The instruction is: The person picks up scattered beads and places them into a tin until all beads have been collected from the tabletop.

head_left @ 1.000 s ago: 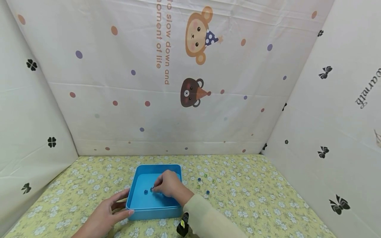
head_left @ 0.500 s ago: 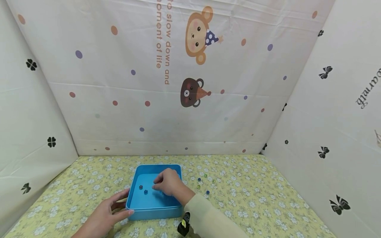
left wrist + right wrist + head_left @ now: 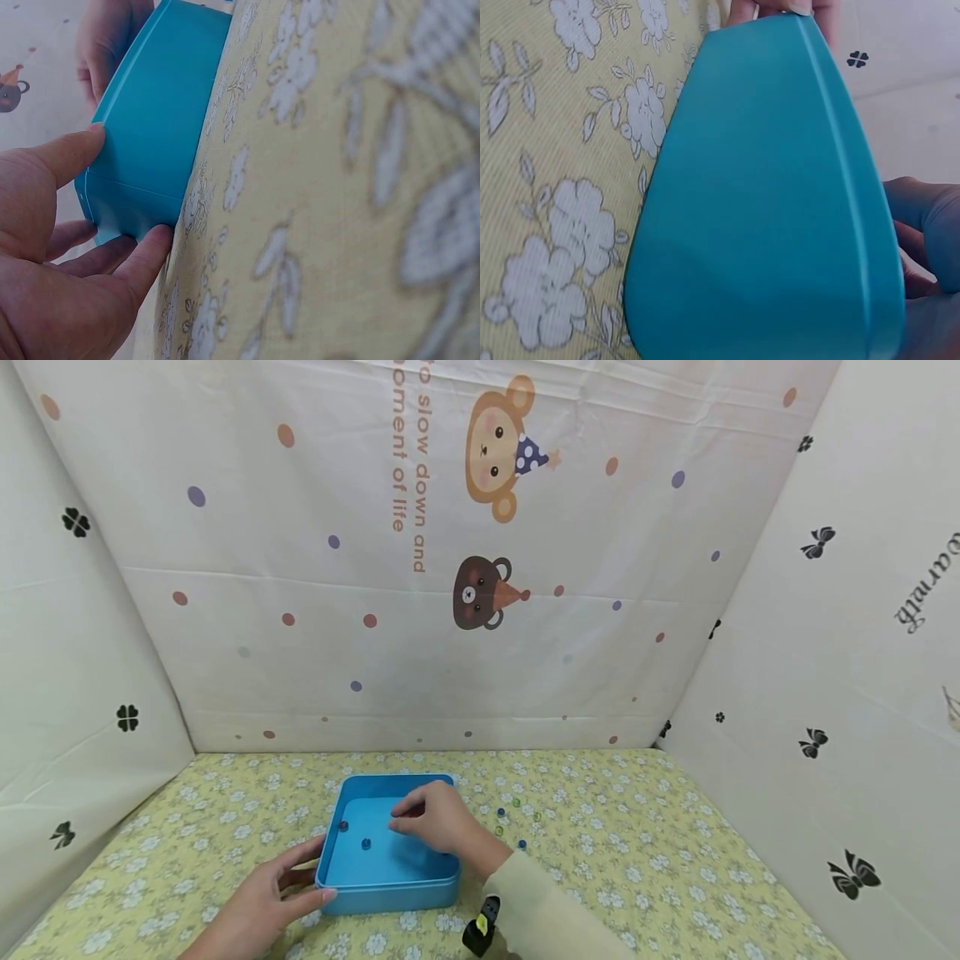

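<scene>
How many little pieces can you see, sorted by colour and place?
Green pieces on the cloth: 3
Blue pieces on the cloth: 2
Dark pieces inside the box: 2
Total in view: 7; the right hand may hide others.

Blue box (image 3: 393,899), yellow cloth (image 3: 637,877) (white-flowered)

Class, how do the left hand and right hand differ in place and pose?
The left hand holds the blue box from outside; the right hand reaches over its inside. The left hand's thumb and fingers spread around a corner; the right hand's are close together. Both are bare.
</scene>
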{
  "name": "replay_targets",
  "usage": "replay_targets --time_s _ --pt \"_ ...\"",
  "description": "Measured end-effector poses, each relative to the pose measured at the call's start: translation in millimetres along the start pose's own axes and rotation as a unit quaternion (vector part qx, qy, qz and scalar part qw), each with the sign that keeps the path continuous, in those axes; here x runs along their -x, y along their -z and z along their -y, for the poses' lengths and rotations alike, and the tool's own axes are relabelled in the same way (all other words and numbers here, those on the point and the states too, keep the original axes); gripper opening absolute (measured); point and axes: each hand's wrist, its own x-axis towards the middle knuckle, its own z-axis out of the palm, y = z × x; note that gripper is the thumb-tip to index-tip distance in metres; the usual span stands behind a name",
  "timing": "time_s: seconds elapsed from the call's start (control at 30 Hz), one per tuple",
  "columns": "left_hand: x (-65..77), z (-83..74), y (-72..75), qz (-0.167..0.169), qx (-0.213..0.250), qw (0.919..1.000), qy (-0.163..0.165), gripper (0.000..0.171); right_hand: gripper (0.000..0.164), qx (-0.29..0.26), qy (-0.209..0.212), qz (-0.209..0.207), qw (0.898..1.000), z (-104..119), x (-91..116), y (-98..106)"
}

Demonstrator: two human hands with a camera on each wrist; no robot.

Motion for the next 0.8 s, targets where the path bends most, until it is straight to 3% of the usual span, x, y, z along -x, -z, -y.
replay_targets --time_s 0.3,0.6,0.8 --pt "-4.0 0.0 0.5 -0.004 -0.006 0.9999 0.009 0.091 0.018 -0.015 0.005 -0.017 1.0 -6 8 14" --pt "-2.5 -2.9 -2.8 -0.014 0.004 0.9999 0.005 0.089 0.025 -0.079 -0.009 -0.038 0.996 -21 19 33" --pt "-1.3 -2.3 -2.7 -0.012 0.001 0.9999 0.007 0.088 0.027 -0.098 0.009 -0.044 0.994 -28 27 43"
